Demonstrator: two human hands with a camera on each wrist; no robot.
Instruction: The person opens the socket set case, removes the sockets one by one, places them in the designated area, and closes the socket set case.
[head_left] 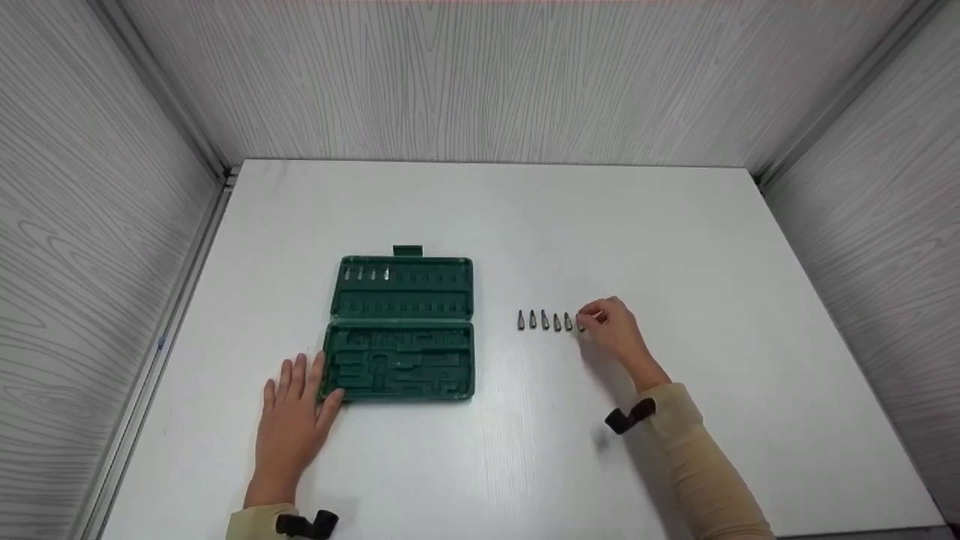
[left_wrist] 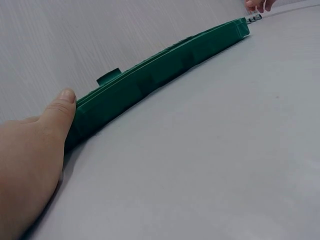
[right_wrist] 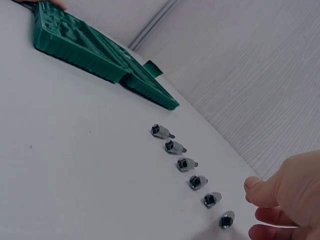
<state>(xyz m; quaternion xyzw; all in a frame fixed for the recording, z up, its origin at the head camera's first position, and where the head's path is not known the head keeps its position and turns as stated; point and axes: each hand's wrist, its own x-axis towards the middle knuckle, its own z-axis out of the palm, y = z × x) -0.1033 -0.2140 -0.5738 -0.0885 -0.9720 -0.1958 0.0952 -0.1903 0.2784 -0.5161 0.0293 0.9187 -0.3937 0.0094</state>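
An opened green plastic tool case [head_left: 403, 324] lies on the table, its molded slots facing up. My left hand [head_left: 289, 431] rests at its left side, fingers extended along the edge and thumb at the near corner [left_wrist: 70, 125]. To the right of the case, several metal bit sockets [head_left: 544, 319] lie in a row, square drive holes facing me. Beside the rightmost bit socket [right_wrist: 227, 220] is my right hand [head_left: 611, 330], thumb and fingers apart around its far side. In the right wrist view, a gap shows between those fingertips [right_wrist: 252, 184] and the socket.
Several silver bit sockets [head_left: 373, 274] sit in the upper row of the case's far half. A latch tab [head_left: 408, 250] sticks out from the far edge. The white table [head_left: 600, 217] is bounded by wood-grain panels [head_left: 480, 82] at back and sides.
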